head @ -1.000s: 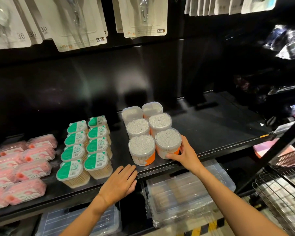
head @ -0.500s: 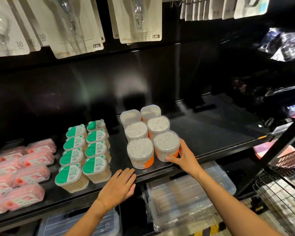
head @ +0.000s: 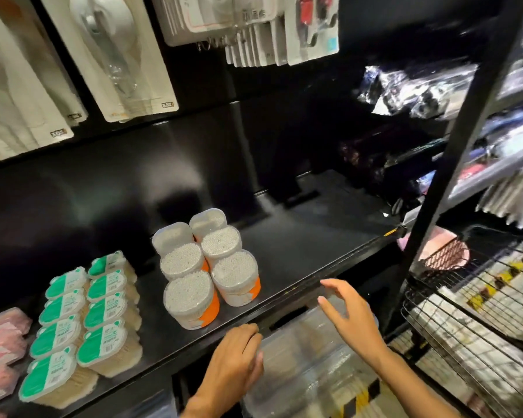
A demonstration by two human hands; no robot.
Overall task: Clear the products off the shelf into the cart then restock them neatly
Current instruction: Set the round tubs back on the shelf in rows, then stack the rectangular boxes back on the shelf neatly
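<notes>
Six clear tubs of cotton swabs stand upright on the black shelf, their long axes vertical and their white swab-filled tops facing up. They sit in two columns of three running from the front edge back toward the rear wall; the four nearer ones are round with orange labels, the two at the back squarer with plain lids. Neighbouring tubs touch or nearly touch.

To their left stand eight green-lidded packs of toothpicks, also in two columns, four deep, lids tilted slightly toward the camera. At the far left edge lie pink packs, partly cut off, so their count cannot be told.

The left hand rests at the shelf's front lip, fingers relaxed and loosely together, holding nothing. The right hand hangs in the air just in front of the shelf edge, well apart from the tubs, fingers spread and empty. Below both hands lies a clear plastic bin. A wire cart stands to the right.
</notes>
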